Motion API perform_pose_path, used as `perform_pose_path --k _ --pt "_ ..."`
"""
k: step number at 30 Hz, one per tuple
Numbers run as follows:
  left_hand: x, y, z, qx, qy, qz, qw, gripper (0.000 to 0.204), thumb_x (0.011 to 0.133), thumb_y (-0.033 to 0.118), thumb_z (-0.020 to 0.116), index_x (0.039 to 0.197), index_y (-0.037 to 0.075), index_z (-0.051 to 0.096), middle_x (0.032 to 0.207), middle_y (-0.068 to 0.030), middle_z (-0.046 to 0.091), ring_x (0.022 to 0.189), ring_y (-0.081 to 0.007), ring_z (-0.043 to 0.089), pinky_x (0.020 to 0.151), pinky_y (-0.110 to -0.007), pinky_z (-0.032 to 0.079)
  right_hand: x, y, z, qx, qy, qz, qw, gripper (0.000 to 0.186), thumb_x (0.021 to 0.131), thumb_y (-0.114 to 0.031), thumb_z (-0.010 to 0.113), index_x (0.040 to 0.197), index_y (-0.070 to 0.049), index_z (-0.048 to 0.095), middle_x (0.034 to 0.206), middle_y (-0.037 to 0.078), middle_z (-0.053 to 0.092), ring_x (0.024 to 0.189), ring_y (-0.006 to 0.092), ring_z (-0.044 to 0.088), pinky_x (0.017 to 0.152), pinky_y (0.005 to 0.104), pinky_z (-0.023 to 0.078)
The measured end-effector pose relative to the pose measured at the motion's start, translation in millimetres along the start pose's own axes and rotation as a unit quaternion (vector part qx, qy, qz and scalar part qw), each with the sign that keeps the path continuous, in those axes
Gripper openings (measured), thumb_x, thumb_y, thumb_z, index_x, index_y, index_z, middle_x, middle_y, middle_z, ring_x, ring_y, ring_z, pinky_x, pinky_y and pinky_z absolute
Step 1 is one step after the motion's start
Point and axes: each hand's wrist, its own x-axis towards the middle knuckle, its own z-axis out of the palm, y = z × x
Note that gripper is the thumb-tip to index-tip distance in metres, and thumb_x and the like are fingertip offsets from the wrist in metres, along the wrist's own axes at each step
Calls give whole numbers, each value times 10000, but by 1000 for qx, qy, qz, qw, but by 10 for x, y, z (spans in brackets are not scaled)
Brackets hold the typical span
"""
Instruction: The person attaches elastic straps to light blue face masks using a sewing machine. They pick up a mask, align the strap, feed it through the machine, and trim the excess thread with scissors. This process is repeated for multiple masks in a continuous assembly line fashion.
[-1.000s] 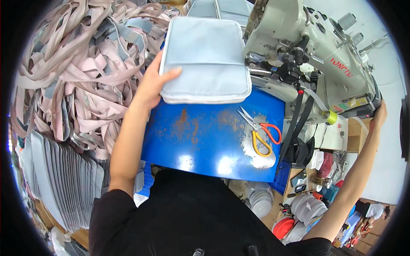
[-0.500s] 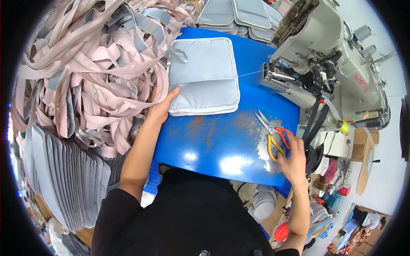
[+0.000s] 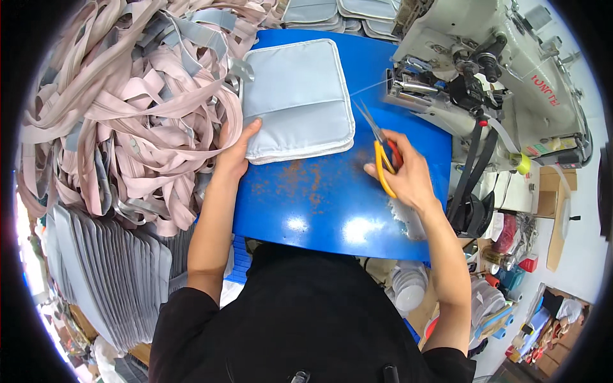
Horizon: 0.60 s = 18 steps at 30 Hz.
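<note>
My left hand (image 3: 238,145) grips the lower left corner of a light grey padded fabric panel (image 3: 290,96) with white edging, its thumb on top. A grey strap end (image 3: 241,69) sticks out from the panel's upper left side. Scissors (image 3: 384,161) with one yellow and one red handle are in my right hand (image 3: 407,171), fingers closed around the handles. Their blades stand slightly apart and point up and left, close to a thin thread (image 3: 368,88) that runs from the panel's right edge to the sewing machine (image 3: 418,86).
A heap of pink zipper strips (image 3: 147,108) spreads along the left of the blue table (image 3: 306,223). Below it stands a row of grey panels (image 3: 105,274). More padded panels (image 3: 313,13) lie at the far edge. Black straps (image 3: 471,169) hang beside the machine.
My right hand has lifted the scissors off the table and brought them up and left to the thread. The panel has tilted slightly in my left hand.
</note>
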Motion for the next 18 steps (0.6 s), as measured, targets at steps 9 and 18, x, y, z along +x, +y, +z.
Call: perform_pose_path --k 9,18 --pt "288 194 521 -10 -40 78 996 682 877 69 779 1495 30 494 1334 -124 643 1234 -253 614 1055 -386 501 266 175 166 81 81 27 993 549 806 -300 908 1257 -76 690 895 127 758 764 220 730 750 342 574" --pt "2802 1173 1576 -128 83 110 982 502 855 150 719 1325 -1 633 1173 -168 704 1048 -278 677 891 -416 542 -380 241 -67 -27 76 32 996 526 756 -219 887 1245 -105 728 785 115 715 631 267 683 628 367 538"
